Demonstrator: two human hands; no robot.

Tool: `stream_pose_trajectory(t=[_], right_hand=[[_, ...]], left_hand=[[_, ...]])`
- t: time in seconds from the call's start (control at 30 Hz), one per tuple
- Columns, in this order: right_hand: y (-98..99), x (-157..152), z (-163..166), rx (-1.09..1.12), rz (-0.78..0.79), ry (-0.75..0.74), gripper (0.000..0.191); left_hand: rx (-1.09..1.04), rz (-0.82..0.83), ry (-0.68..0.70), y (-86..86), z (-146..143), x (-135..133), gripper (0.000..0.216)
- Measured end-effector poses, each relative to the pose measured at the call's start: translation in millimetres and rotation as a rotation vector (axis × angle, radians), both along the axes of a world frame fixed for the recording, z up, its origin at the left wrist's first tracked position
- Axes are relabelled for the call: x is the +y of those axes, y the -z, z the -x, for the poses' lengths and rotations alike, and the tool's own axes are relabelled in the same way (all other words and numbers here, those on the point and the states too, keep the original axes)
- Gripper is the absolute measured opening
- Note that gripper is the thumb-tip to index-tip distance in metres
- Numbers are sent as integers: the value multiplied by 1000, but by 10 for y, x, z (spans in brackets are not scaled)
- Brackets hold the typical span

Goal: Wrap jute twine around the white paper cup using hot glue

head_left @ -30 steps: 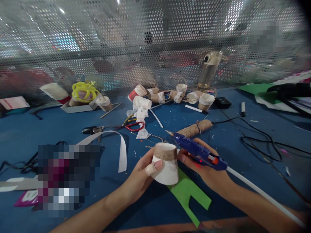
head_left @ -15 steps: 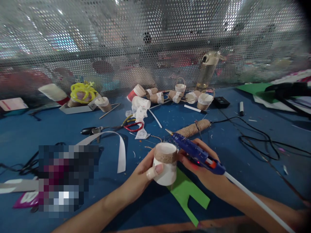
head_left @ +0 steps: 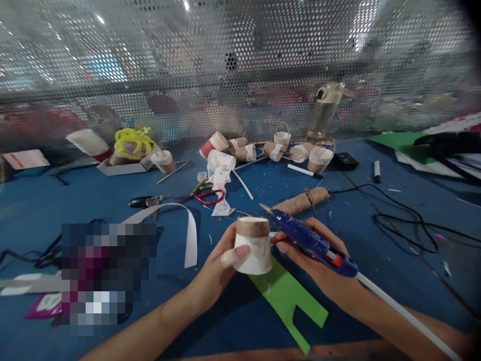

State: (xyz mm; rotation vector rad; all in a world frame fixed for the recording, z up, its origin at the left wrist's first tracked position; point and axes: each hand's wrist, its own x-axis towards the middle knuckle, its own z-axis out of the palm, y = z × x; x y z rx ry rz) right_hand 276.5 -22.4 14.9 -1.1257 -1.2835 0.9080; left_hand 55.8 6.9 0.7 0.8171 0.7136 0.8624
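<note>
My left hand [head_left: 221, 255] is closed around a white paper cup [head_left: 253, 258], thumb across its side. Brown twine [head_left: 252, 229] is wound in a band round the cup's upper end. A blue hot glue gun [head_left: 300, 231] lies across my right hand [head_left: 323, 260], nozzle pointing up and left, a long white glue stick [head_left: 398, 313] sticking out behind. My right fingertips are close against the cup's right side; I cannot tell whether they also pinch the twine. Below the cup, a green cut-out sheet [head_left: 289, 291] lies on the table.
Behind my hands lie a twine roll [head_left: 302, 201], red-handled scissors [head_left: 210, 196] and white lace [head_left: 221, 175]. Several twine-wrapped cups [head_left: 319, 159] and a water bottle [head_left: 323, 113] stand along the mesh wall. A white strip [head_left: 191, 235] curls at left; a black cord [head_left: 406, 220] loops at right.
The cup has tipped so less of its top opening and more of its side shows. The glue gun stays in my right hand, and the whole view has shifted slightly.
</note>
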Motion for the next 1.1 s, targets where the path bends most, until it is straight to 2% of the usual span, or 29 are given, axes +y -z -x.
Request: stream_pose_trajectory(t=[0.23, 0.4, 0.53, 0.7, 0.87, 1.1], right_hand=[[75, -50, -12, -48, -21, -16, 15], [45, -53, -74, -102, -58, -22, 11], [37, -14, -171, -203, -97, -23, 13], [63, -7, -254, -201, 2, -127, 20], [124, -21, -295, -186, -12, -210, 24], [137, -12, -291, -227, -23, -211, 28]], left_hand=[[-16, 63, 33, 99, 11, 13, 73], [13, 34, -26, -35, 2, 25, 61], [17, 38, -127, -107, 17, 29, 66], [50, -30, -174, -102, 48, 19, 71], [61, -75, -170, -90, 48, 23, 69], [62, -172, -194, 0, 83, 26, 71]])
